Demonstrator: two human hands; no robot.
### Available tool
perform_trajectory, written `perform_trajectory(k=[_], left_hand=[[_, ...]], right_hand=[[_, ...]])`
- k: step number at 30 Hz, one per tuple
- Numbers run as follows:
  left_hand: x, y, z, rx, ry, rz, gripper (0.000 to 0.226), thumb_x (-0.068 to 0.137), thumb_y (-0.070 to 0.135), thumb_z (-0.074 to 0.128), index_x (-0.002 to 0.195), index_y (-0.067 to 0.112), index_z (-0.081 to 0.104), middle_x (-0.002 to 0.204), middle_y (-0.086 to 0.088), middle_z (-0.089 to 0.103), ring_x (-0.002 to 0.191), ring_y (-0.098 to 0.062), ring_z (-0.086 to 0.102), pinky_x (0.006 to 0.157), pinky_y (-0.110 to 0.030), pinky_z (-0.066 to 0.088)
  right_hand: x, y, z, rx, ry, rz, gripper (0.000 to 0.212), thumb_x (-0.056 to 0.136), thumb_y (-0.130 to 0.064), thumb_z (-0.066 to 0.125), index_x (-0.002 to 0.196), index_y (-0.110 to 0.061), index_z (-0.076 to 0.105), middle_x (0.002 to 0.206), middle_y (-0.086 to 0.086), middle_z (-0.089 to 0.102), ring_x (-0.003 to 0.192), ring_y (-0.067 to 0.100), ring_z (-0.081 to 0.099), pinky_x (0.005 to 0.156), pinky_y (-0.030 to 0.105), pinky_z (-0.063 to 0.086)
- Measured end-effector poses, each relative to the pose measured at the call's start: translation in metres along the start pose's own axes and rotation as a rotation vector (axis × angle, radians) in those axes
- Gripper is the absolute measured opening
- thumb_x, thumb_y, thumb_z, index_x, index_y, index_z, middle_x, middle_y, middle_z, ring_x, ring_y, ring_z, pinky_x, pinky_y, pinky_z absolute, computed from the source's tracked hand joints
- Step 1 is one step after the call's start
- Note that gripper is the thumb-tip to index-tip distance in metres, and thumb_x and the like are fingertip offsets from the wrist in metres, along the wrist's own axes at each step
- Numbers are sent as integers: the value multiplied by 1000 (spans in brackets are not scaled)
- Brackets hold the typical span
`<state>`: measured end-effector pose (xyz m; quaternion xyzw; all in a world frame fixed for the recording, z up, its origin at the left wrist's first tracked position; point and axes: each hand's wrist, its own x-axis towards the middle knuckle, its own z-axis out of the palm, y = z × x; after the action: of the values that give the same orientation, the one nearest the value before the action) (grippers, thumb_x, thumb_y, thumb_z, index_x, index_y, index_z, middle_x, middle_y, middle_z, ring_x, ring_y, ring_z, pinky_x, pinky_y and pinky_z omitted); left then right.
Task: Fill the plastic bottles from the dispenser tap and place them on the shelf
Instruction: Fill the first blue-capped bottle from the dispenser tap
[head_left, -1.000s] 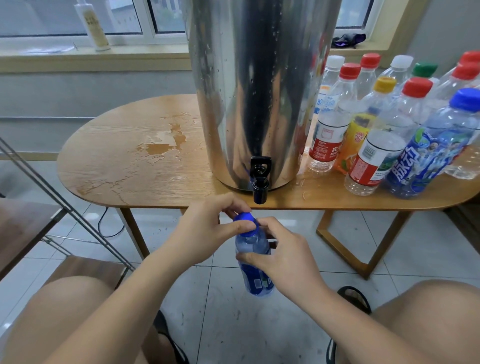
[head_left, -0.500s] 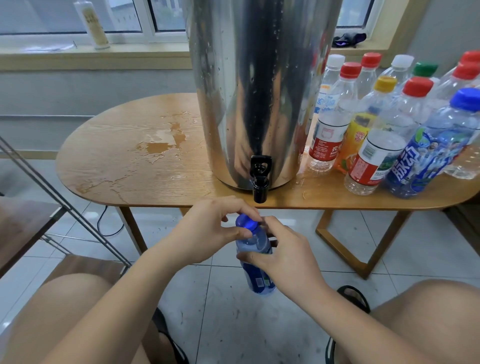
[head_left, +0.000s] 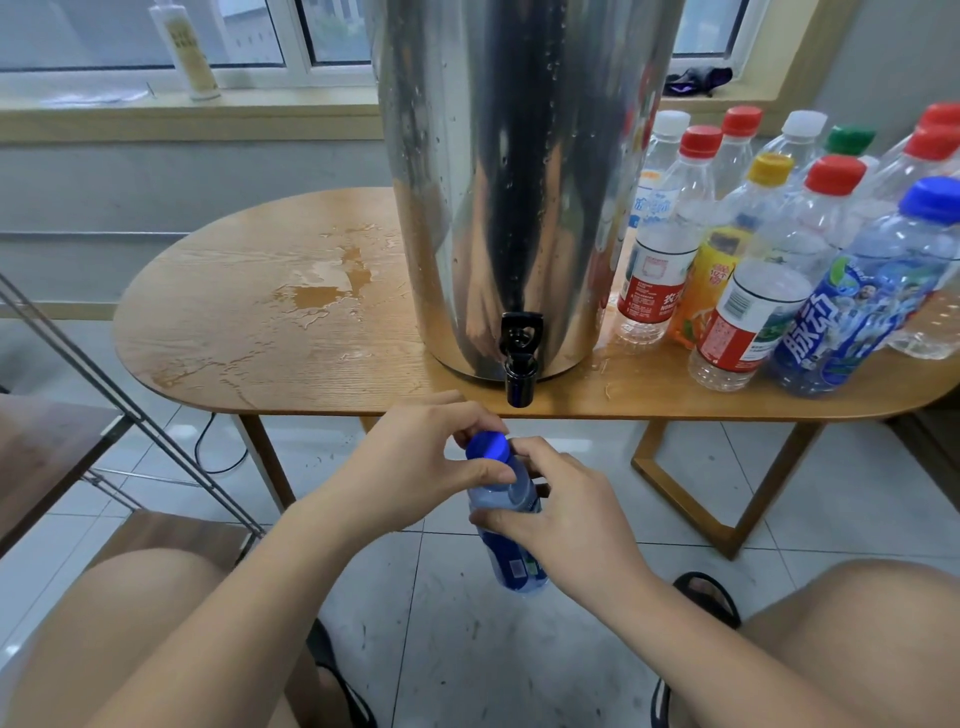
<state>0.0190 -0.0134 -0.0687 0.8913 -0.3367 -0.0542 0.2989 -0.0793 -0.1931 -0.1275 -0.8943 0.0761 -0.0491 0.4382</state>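
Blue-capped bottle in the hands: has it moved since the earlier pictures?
No, barely: the bottle stays held just below the dispenser tap, its cap slightly left of it.

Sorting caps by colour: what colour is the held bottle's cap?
Blue cap on the bottle; head view.

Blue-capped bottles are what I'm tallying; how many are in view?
2. The held bottle, gripped by left hand and right hand below the tap; the blue-labelled bottle at the table's right end. More may be hidden.
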Motion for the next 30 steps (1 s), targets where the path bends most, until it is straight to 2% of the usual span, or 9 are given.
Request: perform_trajectory(k=[4,6,10,16,18,21,24,26,30], left_hand=[[-3,1,-7,-67,-48,46,35,96,36,81,129,47,75,123,29,69,113,4,61,84,-15,52],[-3,1,-9,-72,-40,30,35,97,36,80,128,50,76,116,29,71,105,2,63,81,-14,50],[0,5,-6,64,24,-14,41,84,64,78,118,41,82,95,19,67,91,-1,61,71,-15,43],[7,16,-5,329,0,-141,86,60,101,40,89,29,76,79,9,69,77,-11,63,69,-37,57],[7,16,-4,317,-16,-99,70,73,91,53,97,31,78,86,11,71,82,-10,64,73,-35,57],[3,11,-4,128,-41,9,32,91,51,80,121,41,81,106,22,70,98,-2,63,82,-18,50],[0,1,-9,-19,-134,46,45,97,25,82,132,51,73,126,34,69,119,8,59,89,-8,46],[-1,-2,-11,-60,-176,37,54,96,24,83,137,56,67,134,37,65,126,7,57,93,-11,48],[-3,2,-6,-26,-68,-31,47,83,60,84,125,44,72,115,26,68,108,1,63,83,-19,52]], right_hand=[[1,1,-2,-1,18,-7,61,73,-62,87,124,-55,54,113,-20,67,105,5,64,89,32,60],[1,1,-3,-4,30,-17,61,71,-63,86,124,-54,56,110,-18,67,102,6,64,88,35,59],[0,-1,-2,-43,19,-31,62,74,-61,87,126,-55,53,109,-18,65,102,8,63,90,35,58],[-2,-5,-2,-101,15,-62,58,75,-55,90,125,-53,59,108,-17,65,103,9,61,88,33,56],[-1,-3,-2,-93,20,-57,59,75,-56,89,124,-53,57,105,-17,65,101,8,61,87,34,57],[2,1,-2,-50,26,-22,62,73,-63,86,125,-54,53,106,-18,65,100,8,63,89,36,58],[4,3,-3,-42,37,-12,61,72,-64,85,124,-51,56,105,-17,66,99,8,64,89,38,58],[5,2,-3,-38,36,-14,62,73,-62,86,126,-52,56,107,-17,66,101,8,64,90,39,58],[5,0,-4,-23,10,-7,64,75,-59,87,130,-54,55,112,-18,66,105,8,63,93,39,58]])
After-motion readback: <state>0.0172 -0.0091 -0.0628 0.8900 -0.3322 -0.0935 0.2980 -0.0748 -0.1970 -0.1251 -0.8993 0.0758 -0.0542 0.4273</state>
